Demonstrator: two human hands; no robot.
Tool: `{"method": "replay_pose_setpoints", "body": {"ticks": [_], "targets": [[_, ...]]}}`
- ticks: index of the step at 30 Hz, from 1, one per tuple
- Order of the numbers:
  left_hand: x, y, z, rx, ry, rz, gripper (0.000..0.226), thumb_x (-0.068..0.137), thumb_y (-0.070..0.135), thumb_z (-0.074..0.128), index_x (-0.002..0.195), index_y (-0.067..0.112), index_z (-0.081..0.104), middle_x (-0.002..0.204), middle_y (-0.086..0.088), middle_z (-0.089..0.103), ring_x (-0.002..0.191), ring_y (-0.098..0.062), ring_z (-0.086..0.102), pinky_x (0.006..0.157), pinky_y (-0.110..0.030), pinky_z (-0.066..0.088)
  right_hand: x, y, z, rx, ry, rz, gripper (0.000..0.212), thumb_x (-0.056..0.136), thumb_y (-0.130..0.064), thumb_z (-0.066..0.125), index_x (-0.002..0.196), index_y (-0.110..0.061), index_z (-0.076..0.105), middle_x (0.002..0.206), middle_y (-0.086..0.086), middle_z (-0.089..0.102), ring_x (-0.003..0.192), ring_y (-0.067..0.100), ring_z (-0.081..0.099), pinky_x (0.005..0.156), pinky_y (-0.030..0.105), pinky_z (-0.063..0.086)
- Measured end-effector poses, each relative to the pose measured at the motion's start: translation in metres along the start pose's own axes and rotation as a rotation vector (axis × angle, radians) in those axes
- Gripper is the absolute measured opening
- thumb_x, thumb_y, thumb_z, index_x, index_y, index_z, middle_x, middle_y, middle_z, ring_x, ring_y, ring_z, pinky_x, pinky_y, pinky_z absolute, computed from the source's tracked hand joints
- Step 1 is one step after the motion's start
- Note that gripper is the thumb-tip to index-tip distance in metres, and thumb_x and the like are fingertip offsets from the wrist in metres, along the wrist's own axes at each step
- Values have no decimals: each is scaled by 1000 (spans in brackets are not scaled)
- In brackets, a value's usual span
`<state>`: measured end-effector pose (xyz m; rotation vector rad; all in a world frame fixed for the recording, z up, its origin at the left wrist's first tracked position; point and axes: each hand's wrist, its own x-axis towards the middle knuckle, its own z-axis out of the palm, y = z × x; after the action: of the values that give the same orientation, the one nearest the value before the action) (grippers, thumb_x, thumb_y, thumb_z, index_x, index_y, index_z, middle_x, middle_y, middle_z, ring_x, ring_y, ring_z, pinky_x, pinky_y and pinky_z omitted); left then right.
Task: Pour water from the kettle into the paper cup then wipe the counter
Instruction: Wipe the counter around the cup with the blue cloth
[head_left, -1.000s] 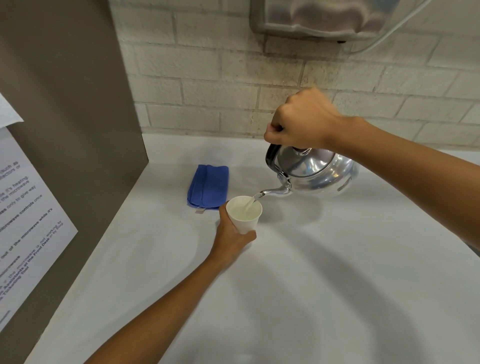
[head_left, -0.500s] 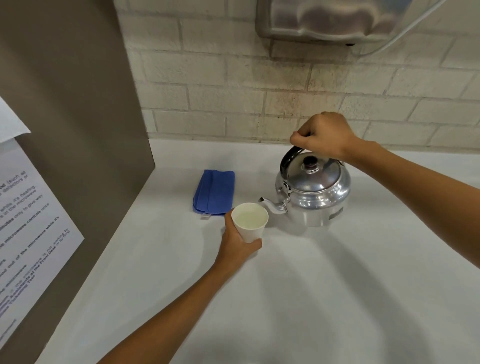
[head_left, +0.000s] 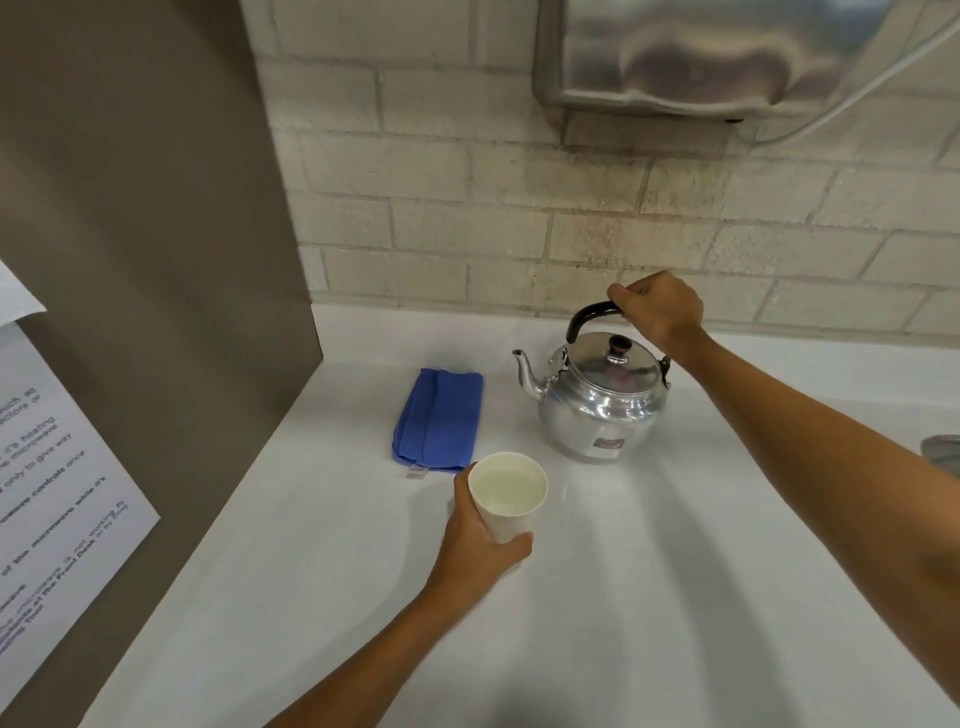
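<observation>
A shiny metal kettle (head_left: 597, 410) with a black handle stands upright on the white counter (head_left: 597, 597), spout pointing left. My right hand (head_left: 657, 312) is closed around the top of its handle. A white paper cup (head_left: 509, 501) holding water is in front of the kettle, gripped low on its side by my left hand (head_left: 480, 551). A folded blue cloth (head_left: 439, 415) lies flat on the counter to the left of the kettle, behind the cup.
A grey-brown side panel (head_left: 156, 260) with a printed notice (head_left: 47, 493) bounds the counter on the left. A brick wall (head_left: 467, 208) runs along the back, with a metal dispenser (head_left: 727, 52) mounted above. Something grey (head_left: 943, 452) shows at the right edge.
The kettle went from tilted and pouring into the cup to standing upright on the counter, further back. My left hand kept hold of the cup, which now sits apart from the spout.
</observation>
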<state>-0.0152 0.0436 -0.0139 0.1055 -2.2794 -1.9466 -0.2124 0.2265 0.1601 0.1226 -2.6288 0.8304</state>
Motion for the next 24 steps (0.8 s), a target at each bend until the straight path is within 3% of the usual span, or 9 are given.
{"method": "replay_pose_setpoints", "body": {"ticks": [15, 18, 21, 23, 24], "targets": [[-2, 3, -1, 40, 9, 7, 74, 56, 19, 77, 108, 48, 31, 118, 3, 47, 105, -8, 49, 69, 3, 39, 13, 2, 33, -73, -43, 102, 46, 78, -31, 52, 38, -18, 32, 40, -2, 30, 40, 18, 29, 45, 22, 22], [-2, 3, -1, 36, 1, 21, 77, 61, 11, 79, 110, 45, 30, 118, 0, 47, 104, -9, 49, 70, 2, 40, 12, 4, 33, -67, -50, 105, 44, 79, -32, 49, 40, -13, 41, 42, 4, 40, 47, 23, 39, 46, 23, 24], [-2, 5, -1, 47, -9, 24, 82, 63, 7, 80, 116, 39, 27, 119, 1, 46, 107, -12, 48, 71, 3, 40, 5, 0, 32, -45, -50, 83, 47, 89, -38, 42, 72, -1, 64, 75, 17, 68, 73, 33, 60, 55, 28, 35], [-4, 7, -7, 75, -57, 34, 85, 64, 7, 80, 119, 39, 24, 119, 11, 43, 110, -7, 45, 74, 4, 38, -6, -5, 30, 66, 31, 39, 41, 93, -40, 40, 99, -5, 60, 102, 17, 64, 100, 34, 56, 79, 38, 42], [-7, 7, -14, 96, -105, 55, 88, 64, 7, 80, 122, 40, 22, 122, 20, 40, 114, 0, 42, 77, 6, 35, -18, -6, 28, 160, 92, 19, 38, 94, -38, 42, 111, -7, 54, 116, 17, 56, 111, 33, 49, 92, 40, 39]]}}
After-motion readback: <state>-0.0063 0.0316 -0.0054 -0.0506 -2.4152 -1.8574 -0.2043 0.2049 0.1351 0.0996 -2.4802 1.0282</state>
